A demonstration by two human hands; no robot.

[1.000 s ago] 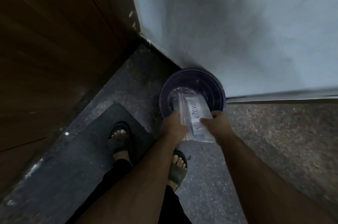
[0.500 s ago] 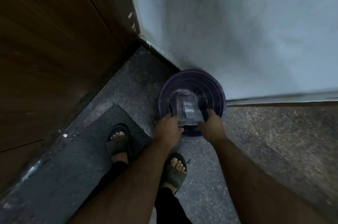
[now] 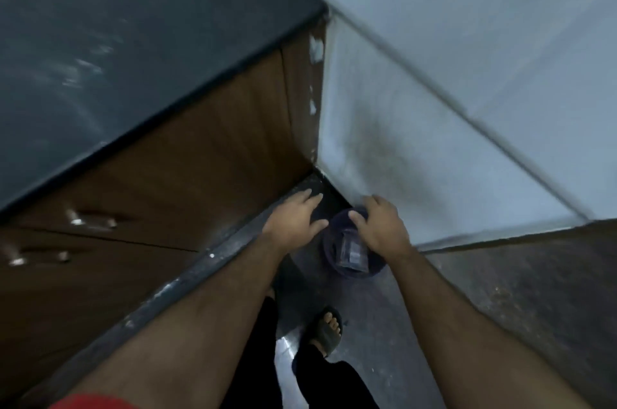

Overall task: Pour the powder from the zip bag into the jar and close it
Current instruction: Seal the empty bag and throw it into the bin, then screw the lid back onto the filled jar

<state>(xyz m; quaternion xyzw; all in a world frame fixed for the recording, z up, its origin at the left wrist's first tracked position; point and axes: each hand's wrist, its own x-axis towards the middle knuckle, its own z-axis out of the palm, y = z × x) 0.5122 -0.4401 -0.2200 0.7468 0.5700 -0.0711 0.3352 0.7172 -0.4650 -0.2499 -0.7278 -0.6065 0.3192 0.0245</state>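
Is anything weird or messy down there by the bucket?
Yes. The zip bag lies crumpled inside the dark bin on the floor, looking thrown away. The cupboard's edge by the wall has white chipped patches. Both hands hang open above, holding nothing. No spilled powder shows clearly.

Scene was dim, with a cool bluish cast. Motion blur smeared the whole view, strongest on the wall [image 3: 467,57] at far right. Faint glare streaked the dark countertop [image 3: 100,41] at left; wide-angle lens bent the edges.
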